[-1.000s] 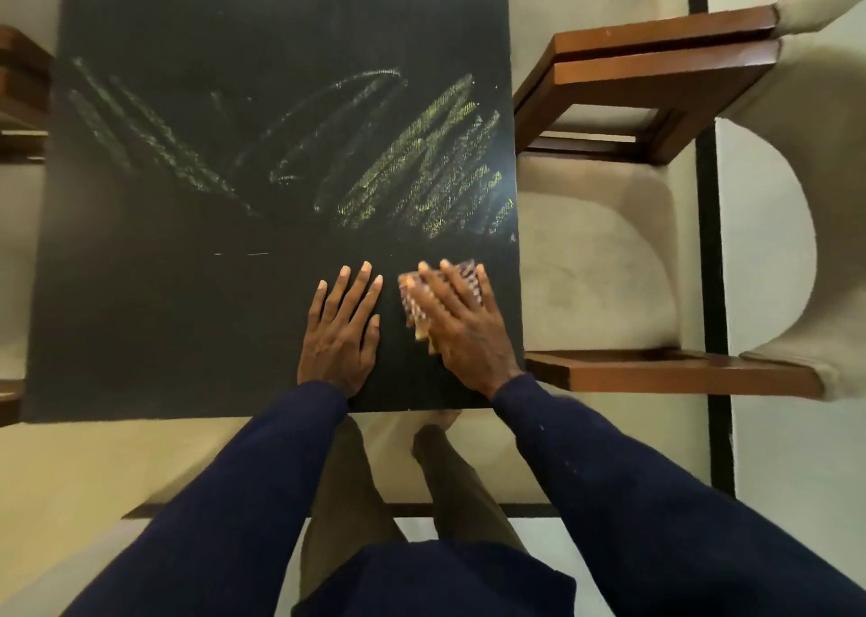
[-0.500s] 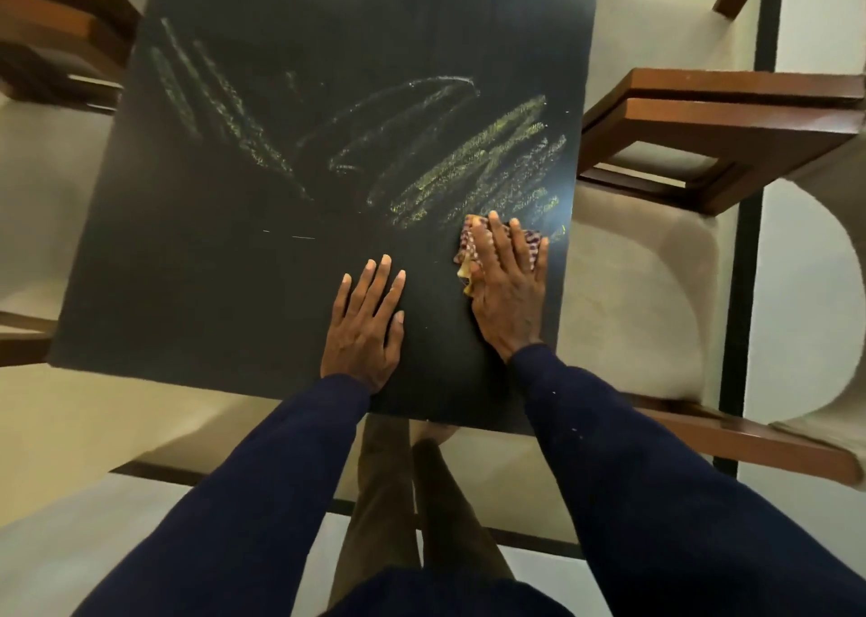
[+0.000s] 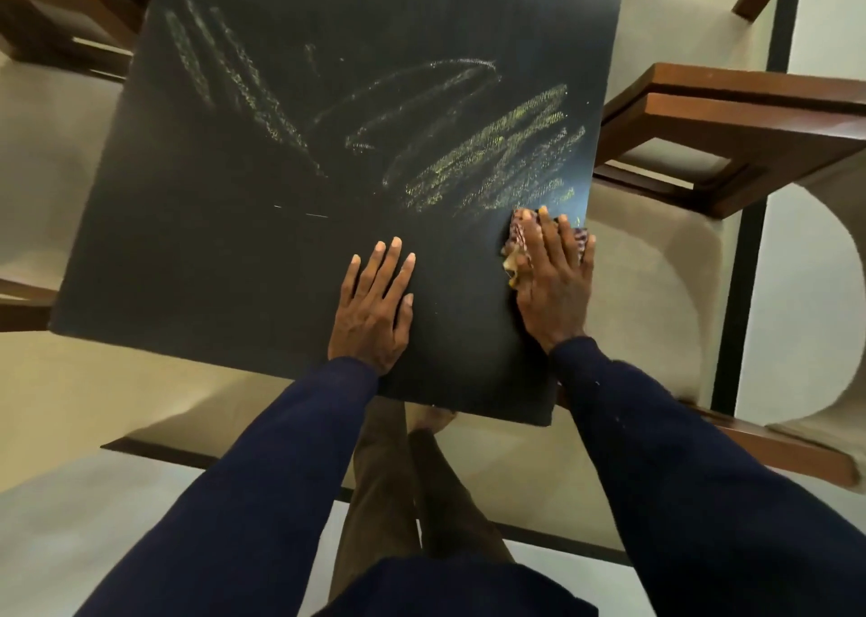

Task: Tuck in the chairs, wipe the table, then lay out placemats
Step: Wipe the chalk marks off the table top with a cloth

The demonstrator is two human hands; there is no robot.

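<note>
Right hand [image 3: 555, 288] presses a patterned cloth [image 3: 514, 240] with straight fingers at the black desk's [image 3: 225, 251] right edge. Left hand [image 3: 375, 309] lies flat. Yellow chalk smears [image 3: 496, 157] beyond.

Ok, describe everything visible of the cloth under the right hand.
The cloth is a crumpled rag, dark patterned weave with a yellow patch on its left. It lies on the black table by its right edge, just below the yellow chalk marks. The right hand presses it with straight fingers, covering most of it.
</note>
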